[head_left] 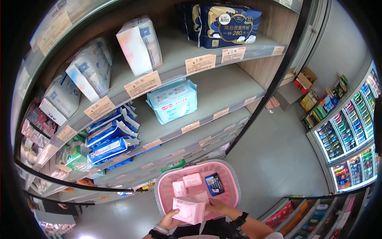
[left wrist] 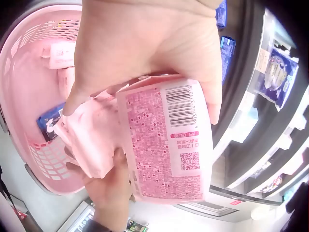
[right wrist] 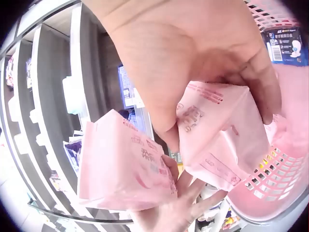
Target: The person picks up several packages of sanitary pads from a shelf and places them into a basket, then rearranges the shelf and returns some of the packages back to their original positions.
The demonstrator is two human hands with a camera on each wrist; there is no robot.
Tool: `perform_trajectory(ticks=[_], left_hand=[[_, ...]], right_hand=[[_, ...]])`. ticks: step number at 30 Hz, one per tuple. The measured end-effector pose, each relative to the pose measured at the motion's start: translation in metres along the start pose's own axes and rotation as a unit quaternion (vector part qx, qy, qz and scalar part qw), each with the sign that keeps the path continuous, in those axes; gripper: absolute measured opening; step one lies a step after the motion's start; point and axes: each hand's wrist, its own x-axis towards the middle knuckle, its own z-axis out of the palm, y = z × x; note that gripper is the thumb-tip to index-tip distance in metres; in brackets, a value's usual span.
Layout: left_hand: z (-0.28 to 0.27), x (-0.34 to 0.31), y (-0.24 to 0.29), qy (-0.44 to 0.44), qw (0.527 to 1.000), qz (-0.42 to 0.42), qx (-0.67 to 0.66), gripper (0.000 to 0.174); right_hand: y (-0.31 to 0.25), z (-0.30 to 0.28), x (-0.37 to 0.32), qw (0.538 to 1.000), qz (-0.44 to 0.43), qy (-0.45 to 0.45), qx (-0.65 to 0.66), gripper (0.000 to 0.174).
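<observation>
My left hand (head_left: 169, 220) grips a pink pack of sanitary pads (head_left: 187, 210) over the near side of a pink basket (head_left: 162, 179). Its barcode side fills the middle of the left wrist view. Close beside it, my right hand (head_left: 220, 208) holds a second pink pack (right wrist: 217, 130), thumb on one side and fingers on the other. In the right wrist view the two packs stand slightly apart. Inside the basket lie two small pink packs (head_left: 193, 179) and a dark blue pack (head_left: 215, 184).
Shelves to the front and left carry a light blue pack (head_left: 173, 102), blue packs (head_left: 107, 148), white packs (head_left: 140, 44) and navy packs (head_left: 230, 26). Lit drink coolers (head_left: 346, 135) and cardboard boxes (head_left: 306, 81) stand at the right. A low shelf (head_left: 310, 217) is at the lower right.
</observation>
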Motion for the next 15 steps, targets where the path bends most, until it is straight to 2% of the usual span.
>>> perform_trajectory(ticks=[1,2,4,5,7,8,10,11,13,15], left_hand=[[0.003,0.000,0.000,0.002,1.000,0.005,-0.003,0.063],[0.005,-0.001,0.001,-0.005,1.000,-0.003,-0.008,0.064],[0.007,-0.003,0.001,0.005,1.000,-0.004,-0.020,0.063],[0.009,-0.003,0.001,0.011,1.000,0.003,-0.026,0.063],[0.012,-0.002,0.001,0.001,0.999,0.016,-0.047,0.062],[0.012,-0.002,0.001,0.013,1.000,0.003,-0.017,0.069],[0.012,-0.002,-0.002,0.005,1.000,0.004,-0.027,0.069],[0.013,-0.002,-0.003,-0.005,0.999,-0.001,-0.031,0.069],[0.016,-0.004,-0.007,-0.001,0.999,0.004,-0.032,0.069],[0.013,-0.004,-0.010,-0.011,0.998,-0.018,-0.063,0.070]], right_hand=[[0.013,0.001,0.000,0.997,-0.053,0.057,-0.011,0.045],[0.018,-0.003,0.000,0.997,-0.054,0.051,-0.015,0.045],[0.030,-0.010,0.000,0.999,0.030,0.040,0.004,0.049],[0.029,-0.010,-0.004,0.999,0.030,0.030,-0.002,0.049],[0.025,-0.013,-0.010,0.993,0.044,0.052,0.096,0.047],[0.023,-0.016,-0.012,0.994,0.044,0.046,0.091,0.047],[0.020,-0.022,-0.017,0.990,0.065,0.036,0.117,0.044],[0.021,-0.024,-0.018,0.991,0.067,0.032,0.113,0.044],[0.026,-0.028,-0.018,0.996,0.014,0.056,0.075,0.041],[0.020,-0.030,-0.020,0.997,0.017,0.044,0.061,0.042]])
